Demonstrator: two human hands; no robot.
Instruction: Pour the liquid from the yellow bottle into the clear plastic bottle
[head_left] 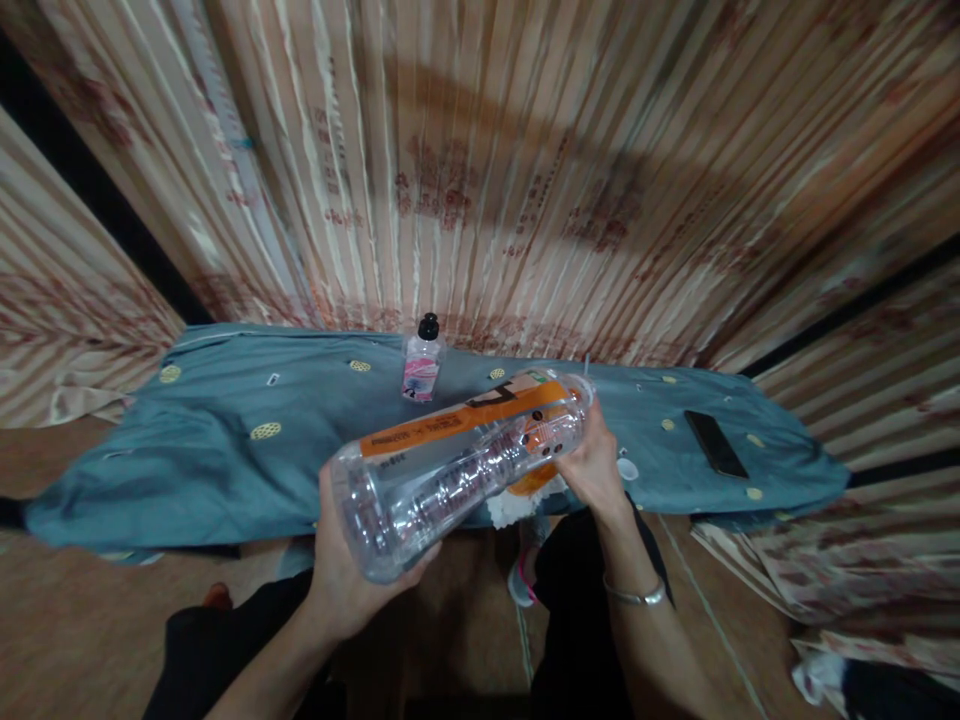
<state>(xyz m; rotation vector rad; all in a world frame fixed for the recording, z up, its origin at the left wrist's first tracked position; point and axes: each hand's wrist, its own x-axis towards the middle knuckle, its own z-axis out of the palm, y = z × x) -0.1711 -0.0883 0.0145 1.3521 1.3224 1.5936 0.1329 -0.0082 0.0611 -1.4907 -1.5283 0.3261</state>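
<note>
- And here's the big one: a clear plastic drink bottle (pixel 450 475) with an orange-edged label, up off the bench (pixel 97 500), slung between both sets of fingers!
- The left hand (pixel 341 565) has its fingers wrapped round the broad base, a grip that probably takes the wide end's bulk.
- Over at the narrow end, the right hand (pixel 598 455) closes its fingers about the neck; that slimmer part likely suits a tighter hold.
- Look at the angle: lying slantwise, base nearer the body, neck up and away to the right. Holding both ends presumably stops such a long, thin-walled shape from swinging. Capped or not? The right fingers hide the mouth, so I can't tell.
- Beyond the bottle, well clear of the left fingers, a black-capped squeeze bottle (pixel 421 370) stands upright, perhaps set back to leave elbow room.
- Just beside the right fingers, a small white disc (pixel 627 468) lies on the bench; too small to say what it is.
- Below those same fingers, a scalloped white cloth or paper (pixel 521 508) peeks out at the bench's near edge.
- Farther right of them, a black smartphone (pixel 715 444) lies flat, seemingly parked out of the way.
</note>
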